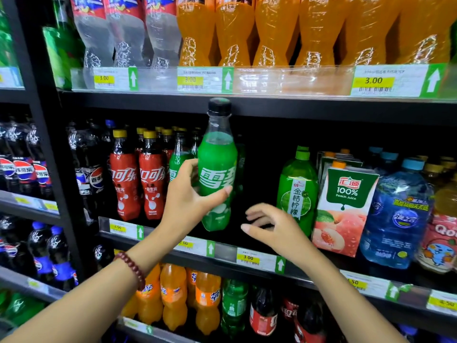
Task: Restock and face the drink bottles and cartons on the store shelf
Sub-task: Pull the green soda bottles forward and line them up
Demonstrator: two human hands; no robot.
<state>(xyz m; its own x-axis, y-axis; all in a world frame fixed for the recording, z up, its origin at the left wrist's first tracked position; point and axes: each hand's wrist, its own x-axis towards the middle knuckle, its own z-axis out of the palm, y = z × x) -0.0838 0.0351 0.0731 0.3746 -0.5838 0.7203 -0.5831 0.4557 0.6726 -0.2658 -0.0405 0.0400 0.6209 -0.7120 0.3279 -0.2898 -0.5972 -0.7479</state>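
My left hand (188, 196) grips a green Sprite bottle (217, 167) with a black cap, held upright in front of the middle shelf (222, 252). The bottle's cap reaches up to the edge of the shelf above. My right hand (269, 226) hovers just right of the bottle, fingers spread and holding nothing, over a dark gap in the row. A second green Sprite bottle (178, 157) stands behind my left hand. Red cola bottles (137, 179) stand to the left, a green lime drink bottle (298, 191) and a peach juice carton (342, 211) to the right.
Orange soda bottles (272, 30) and clear bottles (123, 33) fill the top shelf. Dark Pepsi bottles (23, 167) fill the left bay. A large blue water bottle (398, 214) stands at the right. Orange, green and red bottles (207, 303) line the lower shelf.
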